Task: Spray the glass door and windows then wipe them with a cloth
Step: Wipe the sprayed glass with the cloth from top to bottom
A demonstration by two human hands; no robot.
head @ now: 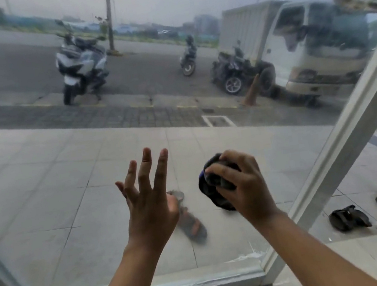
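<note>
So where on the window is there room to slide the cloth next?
The glass is free left of the left hand, across to the left frame, and above both hands. It is tight between the left hand and the cloth gripped by the right hand, and beside the slanted white post.

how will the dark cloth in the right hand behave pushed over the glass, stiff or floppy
Probably floppy: the dark cloth is bunched into a wad in the curled fingers of the right hand. Likely light, since one hand holds it up. It should slide, not roll, on the glass.
</note>
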